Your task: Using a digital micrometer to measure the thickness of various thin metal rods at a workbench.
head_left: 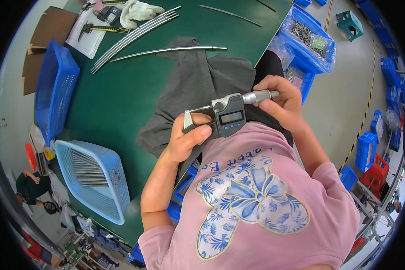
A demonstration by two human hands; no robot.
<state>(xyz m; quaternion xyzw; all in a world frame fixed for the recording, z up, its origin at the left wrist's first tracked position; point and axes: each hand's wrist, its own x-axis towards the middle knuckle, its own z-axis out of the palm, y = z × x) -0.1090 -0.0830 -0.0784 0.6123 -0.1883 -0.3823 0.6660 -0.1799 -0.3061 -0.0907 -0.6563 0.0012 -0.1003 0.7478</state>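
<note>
A digital micrometer (230, 118) with a small screen and blue buttons is held between my two hands, above my lap at the table's edge. My left hand (186, 137) wraps round its frame at the anvil end, thumb in front. With thumb and fingers, my right hand (281, 101) pinches the silver thimble at the other end. Beneath the micrometer a dark grey cloth (189, 83) lies crumpled on the table. One thin metal rod (175, 49) rests across the cloth's far end. I cannot make out any workpiece between the measuring faces.
On the green table (117, 96) lie several metal rods (130, 40), calipers (105, 29), a white glove (139, 12) and paper. A light blue basket (117, 184) of rods stands at left, near a darker blue basket (54, 94). Blue bins (308, 40) of parts sit right.
</note>
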